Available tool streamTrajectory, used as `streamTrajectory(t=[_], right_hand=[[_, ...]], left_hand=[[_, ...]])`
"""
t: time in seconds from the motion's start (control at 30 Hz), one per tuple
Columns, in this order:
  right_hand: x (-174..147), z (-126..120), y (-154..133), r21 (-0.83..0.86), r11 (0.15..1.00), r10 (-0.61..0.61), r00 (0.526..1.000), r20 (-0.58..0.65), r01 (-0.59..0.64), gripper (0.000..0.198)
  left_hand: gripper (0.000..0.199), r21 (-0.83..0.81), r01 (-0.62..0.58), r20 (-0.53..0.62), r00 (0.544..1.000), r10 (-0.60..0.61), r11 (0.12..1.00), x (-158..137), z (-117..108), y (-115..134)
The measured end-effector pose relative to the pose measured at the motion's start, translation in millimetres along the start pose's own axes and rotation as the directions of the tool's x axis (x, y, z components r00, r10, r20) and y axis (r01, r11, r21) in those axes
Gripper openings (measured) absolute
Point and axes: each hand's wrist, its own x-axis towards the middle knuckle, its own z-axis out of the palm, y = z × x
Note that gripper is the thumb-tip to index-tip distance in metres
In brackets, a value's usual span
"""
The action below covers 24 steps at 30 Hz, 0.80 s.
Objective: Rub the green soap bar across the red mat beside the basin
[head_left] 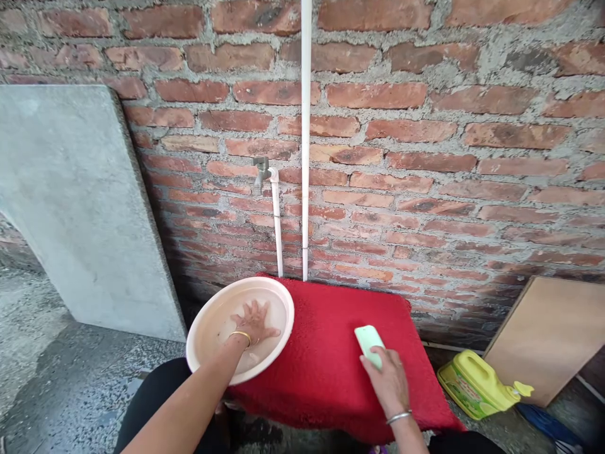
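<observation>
My left hand is in a pale pink basin, its spread fingers in cloudy water. A yellow bangle circles that wrist. The basin stands on the left end of a red fleecy cloth that covers a low surface. My right hand, with a silver bangle at the wrist, is closed around the near end of a pale green oblong object. This object is low over the cloth or resting on it; I cannot tell which. Its underside is hidden, and its exact kind does not show.
A grey tap on a white pipe rises behind the basin. Beside it runs a taller white pipe along the brick wall. A grey slab leans at left. A yellow jug and a tan board are at right.
</observation>
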Motion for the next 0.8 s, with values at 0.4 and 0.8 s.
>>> streamTrajectory(t=[0.4,0.8], right_hand=[[-13,-8,-18,0.211,0.977,0.013,0.999,-0.038,-0.004,0.037],[-5,-32,45,-0.008,0.989,0.143,0.979,-0.146,-0.146,0.044]], left_hand=[[0.117,-0.029,0.013,0.027,1.000,-0.012,0.999,-1,-4,2],[0.117,-0.007,0.022,0.036,0.999,-0.022,1.000,-6,-7,4]])
